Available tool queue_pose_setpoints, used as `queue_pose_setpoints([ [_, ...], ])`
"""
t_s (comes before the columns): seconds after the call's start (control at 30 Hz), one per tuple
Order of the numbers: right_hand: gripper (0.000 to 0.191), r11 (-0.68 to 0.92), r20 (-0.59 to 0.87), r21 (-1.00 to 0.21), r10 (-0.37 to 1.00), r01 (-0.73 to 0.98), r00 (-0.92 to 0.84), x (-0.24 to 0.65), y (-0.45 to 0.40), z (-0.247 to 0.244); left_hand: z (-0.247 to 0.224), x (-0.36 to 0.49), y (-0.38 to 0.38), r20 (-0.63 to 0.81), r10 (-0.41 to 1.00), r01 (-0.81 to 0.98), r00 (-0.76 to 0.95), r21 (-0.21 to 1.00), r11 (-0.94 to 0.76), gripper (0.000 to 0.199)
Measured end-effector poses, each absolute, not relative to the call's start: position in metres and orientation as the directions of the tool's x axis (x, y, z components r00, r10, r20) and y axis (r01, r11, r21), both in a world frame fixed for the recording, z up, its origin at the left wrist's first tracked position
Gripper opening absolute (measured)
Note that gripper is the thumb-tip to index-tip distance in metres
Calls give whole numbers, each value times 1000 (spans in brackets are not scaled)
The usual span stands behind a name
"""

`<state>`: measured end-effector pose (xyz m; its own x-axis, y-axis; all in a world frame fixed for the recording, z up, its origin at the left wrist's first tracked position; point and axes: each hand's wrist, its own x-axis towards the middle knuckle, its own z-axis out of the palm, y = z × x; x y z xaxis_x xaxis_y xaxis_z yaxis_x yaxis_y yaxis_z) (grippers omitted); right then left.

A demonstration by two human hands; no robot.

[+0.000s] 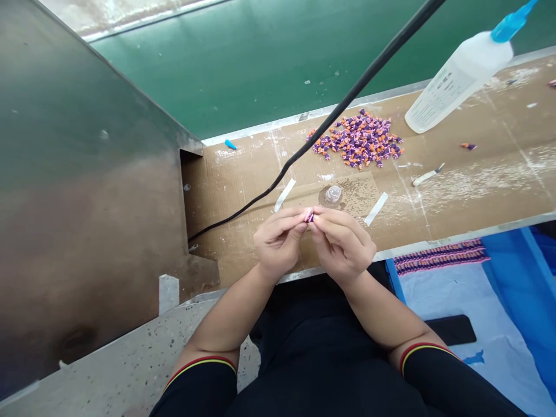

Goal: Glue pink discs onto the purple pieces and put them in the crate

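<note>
Left hand and right hand pinching a small purple-and-pink piece between their fingertips (its shape mostly hidden), held above the brown cardboard-covered bench, heap of purple-and-orange pieces beyond, white plastic bottle with a blue nozzle far right

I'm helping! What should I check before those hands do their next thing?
1. Left hand and right hand both pinching the small purple piece: ok.
2. Orange-and-purple pieces kept in one pile: ok.
3. Black cable not touching the hands: ok.
4. White bottle closed at its blue tip: cannot tell.
5. Anything inside the clear cup: cannot tell.
</note>
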<state>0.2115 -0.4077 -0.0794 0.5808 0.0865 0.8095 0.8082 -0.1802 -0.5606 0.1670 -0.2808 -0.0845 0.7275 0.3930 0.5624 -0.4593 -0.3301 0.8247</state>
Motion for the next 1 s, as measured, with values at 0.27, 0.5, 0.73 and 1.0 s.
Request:
queue_pose_setpoints([
  [0.27, 33, -204, 836, -508, 117, 837, 536, 211, -414, -78, -85, 171, -273, 849, 174, -544, 498, 463, -700, 21],
  [0.5, 32, -224, 816, -539, 100, 812, 569, 208, -412, -80, -83, 170, -273, 844, 150, -514, 516, 445, -734, 12],
  [0.73, 15, -113, 529, -763, 457, 636, 715, 242, -465, -68, -85, 173, -271, 843, 145, -525, 517, 447, -725, 10],
  [1.0, 24, -263, 253, -225, 914, 938, 317, 284, -524, -76, -89, 176, -274, 840, 191, -531, 508, 479, -699, 10],
])
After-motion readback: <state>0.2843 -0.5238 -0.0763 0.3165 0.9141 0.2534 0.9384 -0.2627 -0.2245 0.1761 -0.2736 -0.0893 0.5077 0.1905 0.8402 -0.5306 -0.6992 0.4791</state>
